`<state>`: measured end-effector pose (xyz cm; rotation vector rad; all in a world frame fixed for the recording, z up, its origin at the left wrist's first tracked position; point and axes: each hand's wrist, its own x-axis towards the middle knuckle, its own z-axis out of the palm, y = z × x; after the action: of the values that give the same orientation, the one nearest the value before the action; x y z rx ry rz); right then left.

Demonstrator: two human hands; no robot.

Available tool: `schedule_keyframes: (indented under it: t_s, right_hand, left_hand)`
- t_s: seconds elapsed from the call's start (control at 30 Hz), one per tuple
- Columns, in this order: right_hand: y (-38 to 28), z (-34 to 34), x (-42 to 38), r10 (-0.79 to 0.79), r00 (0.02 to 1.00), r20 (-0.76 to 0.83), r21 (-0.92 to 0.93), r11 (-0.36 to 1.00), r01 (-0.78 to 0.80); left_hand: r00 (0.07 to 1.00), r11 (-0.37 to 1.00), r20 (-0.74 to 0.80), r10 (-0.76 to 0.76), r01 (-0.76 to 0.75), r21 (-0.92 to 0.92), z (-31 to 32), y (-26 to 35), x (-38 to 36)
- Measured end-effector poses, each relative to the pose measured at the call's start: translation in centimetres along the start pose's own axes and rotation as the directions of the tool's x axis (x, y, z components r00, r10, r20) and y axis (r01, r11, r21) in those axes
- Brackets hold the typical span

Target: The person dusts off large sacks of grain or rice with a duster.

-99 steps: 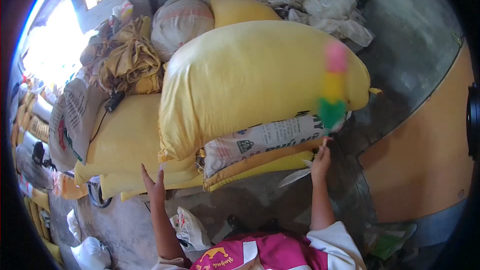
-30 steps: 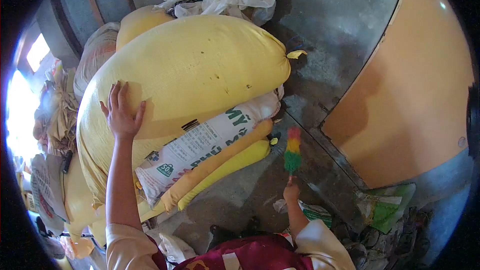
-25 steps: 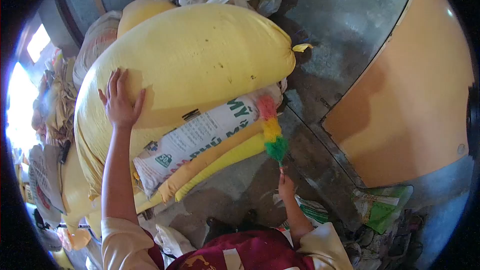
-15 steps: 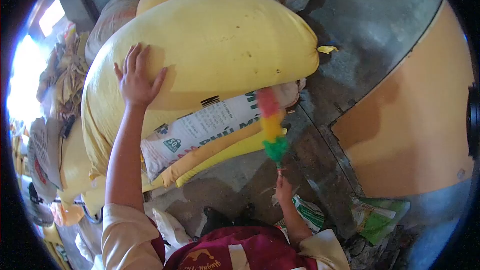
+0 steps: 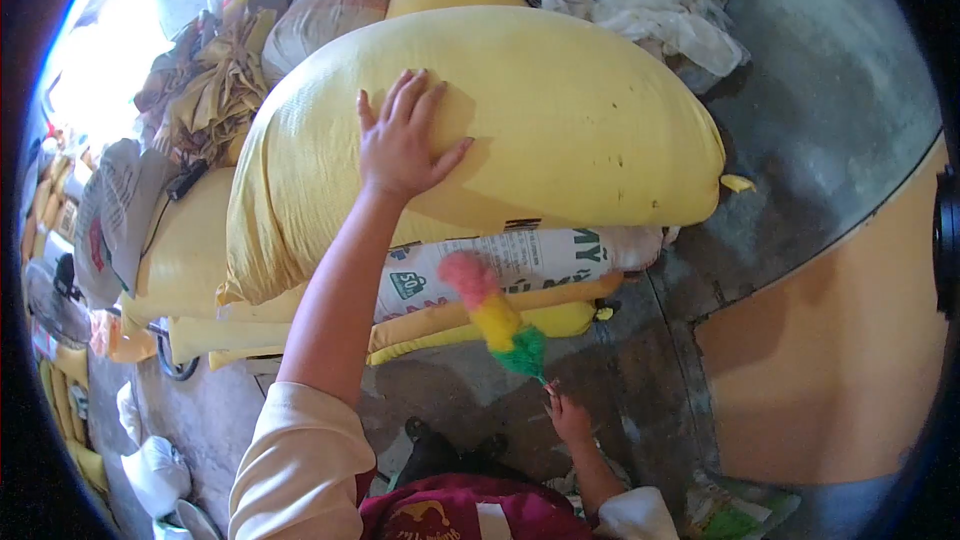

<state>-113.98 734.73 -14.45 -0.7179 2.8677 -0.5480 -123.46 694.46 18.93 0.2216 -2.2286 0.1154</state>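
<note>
My left hand (image 5: 405,145) lies flat on a big stuffed yellow sack (image 5: 560,110), fingers spread. Low on the right, my right hand (image 5: 569,418) grips the thin handle of a fluffy duster (image 5: 495,318) banded red, yellow and green. The duster's red tip overlaps a white printed sack (image 5: 540,258) that lies under the yellow one. Below that sack, an orange-tan sack edge (image 5: 440,316) and a bright yellow one (image 5: 560,320) stick out in layers.
Clear plastic bags (image 5: 660,10) are heaped behind the sack. Crumpled tan sacks (image 5: 215,80) stand at the back left. To the right rises a large tan curved panel (image 5: 820,360). A standing fan (image 5: 55,300) is at far left, a green-white bag (image 5: 740,510) at lower right.
The view has shifted, so the sacks sit further right and lower. The duster's head has swung left along the white sack. My left hand stays on the yellow sack.
</note>
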Motion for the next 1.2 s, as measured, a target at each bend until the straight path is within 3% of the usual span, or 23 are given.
schedule_keyframes:
  t_s: [0.07, 0.13, 0.27, 0.33, 0.37, 0.43, 0.5, 0.53, 0.57, 0.6, 0.67, 0.7, 0.73, 0.77, 0.8, 0.87, 0.93, 1.0, 1.03, 1.1, 1.13, 1.17, 1.2]
  right_hand:
    - [-0.7, -1.8, -0.2, 0.049, 0.999, 0.006, 0.017, 0.999, -0.049]
    - [-2.7, -4.1, -0.6, 0.006, 0.963, -0.27, 0.368, 0.925, 0.097]
    - [-5.2, -5.7, -1.4, -0.065, 0.938, -0.341, 0.459, 0.859, 0.226]
    - [-9.4, -9.9, 0.1, 0.247, 0.946, -0.208, 0.851, 0.522, 0.05]
    - [-9.8, -10.4, 1.0, 0.228, 0.95, -0.215, 0.847, 0.528, 0.065]
    - [-10.0, -11.5, 4.1, 0.385, 0.905, -0.182, 0.97, 0.219, 0.101]
    - [-11.0, -12.7, 6.6, 0.378, 0.915, -0.143, 0.973, 0.223, 0.06]
    - [-11.9, -13.1, 7.7, 0.404, 0.91, -0.093, 0.976, 0.216, 0.004]
    - [-13.5, -13.5, 8.9, 0.367, 0.928, -0.069, 0.996, 0.081, 0.042]
    - [-15.5, -13.4, 9.8, 0.351, 0.934, -0.067, 0.996, 0.077, 0.042]
    - [-20.1, -12.5, 11.1, 0.176, 0.974, -0.141, 0.869, 0.493, 0.037]
    - [-22.4, -12.0, 11.4, 0.013, 0.992, -0.123, 0.776, 0.625, 0.088]
    - [-25.1, -11.8, 11.4, -0.144, 0.986, -0.08, 0.662, 0.732, 0.161]
    - [-27.8, -11.7, 10.9, -0.246, 0.966, -0.077, 0.66, 0.714, 0.235]
    - [-30.6, -12.5, 9.8, -0.343, 0.937, -0.071, 0.657, 0.69, 0.303]
    - [-34.3, -12.9, 8.0, -0.386, 0.923, 0.003, 0.724, 0.638, 0.264]
    - [-36.4, -13.6, 7.4, -0.425, 0.902, 0.072, 0.791, 0.576, 0.209]
    - [-36.2, -15.8, 8.6, -0.64, 0.748, 0.178, 0.749, 0.581, 0.319]
    - [-36.1, -17.2, 9.6, -0.703, 0.7, 0.125, 0.622, 0.605, 0.497]
    - [-35.0, -19.9, 13.0, -0.644, 0.746, -0.17, 0.339, 0.673, 0.658]
    - [-34.5, -20.6, 15.8, -0.531, 0.746, -0.402, 0.441, 0.601, 0.666]
    - [-35.2, -22.9, 17.9, -0.373, 0.747, -0.55, 0.385, 0.68, 0.623]
    - [-35.2, -25.0, 20.5, -0.315, 0.68, -0.662, 0.202, 0.798, 0.567]
  left_hand:
    - [1.0, 1.0, 0.011, -0.01, 0.01, 0.002, -0.2, 0.1, -0.1]
    - [0.999, 0.999, 0.013, -0.033, 0.033, 0.024, 0.0, 0.0, -0.1]
    - [0.999, 0.997, -0.009, -0.04, 0.039, -0.071, -0.1, -0.4, -0.2]
    - [0.996, 0.987, -0.083, -0.021, 0.008, -0.159, -0.1, -0.4, -0.6]
    - [0.995, 0.986, -0.092, -0.037, 0.021, -0.166, -0.4, -0.1, -1.0]
    - [0.977, 0.969, -0.139, -0.165, 0.134, -0.209, -1.5, 1.8, -3.9]
    - [0.99, 0.84, -0.014, -0.141, 0.112, -0.53, -1.8, 2.2, -9.4]
    - [0.948, 0.654, 0.21, -0.239, 0.317, -0.686, -3.8, 3.6, -12.5]
    - [0.948, 0.605, 0.243, -0.203, 0.317, -0.731, -4.4, 4.1, -15.5]
    - [0.851, 0.525, 0.477, -0.222, 0.516, -0.677, -4.6, 4.6, -18.4]
    - [0.713, 0.124, 0.645, -0.275, 0.691, -0.712, -4.4, 4.8, -22.8]
    - [0.714, 0.124, 0.639, -0.288, 0.689, -0.714, -5.2, 4.2, -23.2]
    - [0.618, -0.118, 0.738, -0.269, 0.74, -0.663, -6.4, 3.5, -23.4]
    - [0.524, -0.355, 0.824, -0.216, 0.744, -0.566, -7.5, 2.8, -23.5]
    - [0.524, -0.364, 0.822, -0.224, 0.737, -0.57, -8.5, 1.9, -23.4]
    - [0.411, -0.577, 0.855, -0.317, 0.632, -0.517, -10.1, -0.7, -22.6]
    - [0.364, -0.558, 0.864, -0.347, 0.66, -0.502, -10.7, -3.3, -22.4]
    - [0.431, -0.495, 0.769, -0.472, 0.592, -0.636, -10.7, -5.2, -22.2]
    - [0.398, -0.517, 0.749, -0.53, 0.548, -0.657, -11.3, -5.5, -21.8]
    - [0.433, -0.462, 0.716, -0.547, 0.558, -0.69, -12.0, -7.5, -22.1]
    - [0.465, -0.407, 0.685, -0.561, 0.565, -0.717, -12.3, -8.3, -22.4]
    - [0.453, -0.249, 0.64, -0.62, 0.66, -0.709, -12.5, -8.9, -22.4]
    - [0.453, -0.251, 0.638, -0.623, 0.657, -0.711, -12.5, -9.5, -22.7]
